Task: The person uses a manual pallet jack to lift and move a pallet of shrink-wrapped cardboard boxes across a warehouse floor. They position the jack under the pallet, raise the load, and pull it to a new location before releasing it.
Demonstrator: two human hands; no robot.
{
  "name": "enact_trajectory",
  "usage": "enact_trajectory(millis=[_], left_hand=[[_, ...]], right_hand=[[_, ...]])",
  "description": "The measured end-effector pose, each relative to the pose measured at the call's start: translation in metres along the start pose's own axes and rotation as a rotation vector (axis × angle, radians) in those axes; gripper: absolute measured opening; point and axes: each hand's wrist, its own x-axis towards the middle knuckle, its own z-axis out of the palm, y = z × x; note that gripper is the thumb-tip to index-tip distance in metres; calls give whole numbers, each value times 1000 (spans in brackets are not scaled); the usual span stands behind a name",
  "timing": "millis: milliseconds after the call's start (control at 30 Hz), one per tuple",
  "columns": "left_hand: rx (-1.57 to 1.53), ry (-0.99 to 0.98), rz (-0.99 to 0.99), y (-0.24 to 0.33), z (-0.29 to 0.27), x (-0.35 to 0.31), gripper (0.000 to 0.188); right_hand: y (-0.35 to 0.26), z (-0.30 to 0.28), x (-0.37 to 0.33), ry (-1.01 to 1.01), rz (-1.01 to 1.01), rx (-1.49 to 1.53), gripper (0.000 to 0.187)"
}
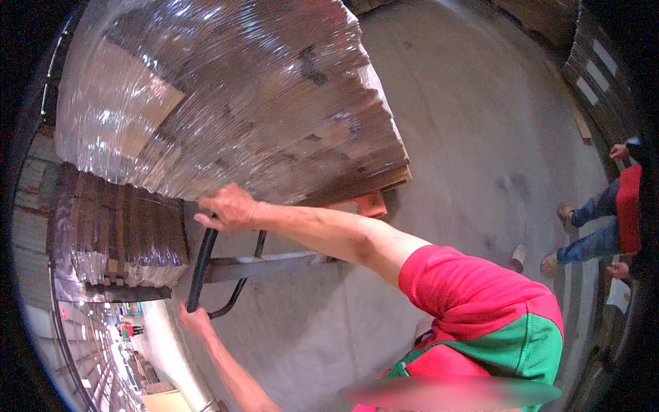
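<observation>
A black looped handle [202, 268], which looks like that of a pallet jack, stands between my two hands. My left hand [195, 319] is closed round its lower end. At the upper end my right hand [231, 206] is closed on the same bar, right beside the wrapped load. A grey metal shaft [274, 266] runs from the handle towards the right. The tall load [261, 103] of stacked brown cardboard is bound in clear stretch film. Under its near edge shows an orange-red metal part [371, 204]; the rest of that part is hidden.
Another film-wrapped cardboard stack [123, 230] stands at the left. A person in jeans [590, 240] stands at the right, in front of more stacked material [604, 75]. Grey concrete floor [473, 137] lies between the load and that person. A lit hall [110, 350] opens at lower left.
</observation>
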Motion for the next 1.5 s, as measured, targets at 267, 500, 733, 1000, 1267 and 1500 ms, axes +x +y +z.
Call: enact_trajectory(millis=[267,500,733,1000,1267,1500], left_hand=[[-31,-48,49,-31,43,32,27],[-125,-98,160,-28,68,54,30],[-157,-217,81,-34,111,85,41],[-316,-217,243,-71,189,135,48],[-496,-166,455,-81,276,193,55],[-738,-228,577,-61,336,244,34]], right_hand=[[7,22,-5,108,-30,-219,28],[34,42,-5,269,-91,-301,24],[41,52,-19,354,-184,-305,15],[12,90,-32,376,-17,-480,14],[20,131,-47,545,5,-736,12],[10,174,-40,662,162,-1026,21]])
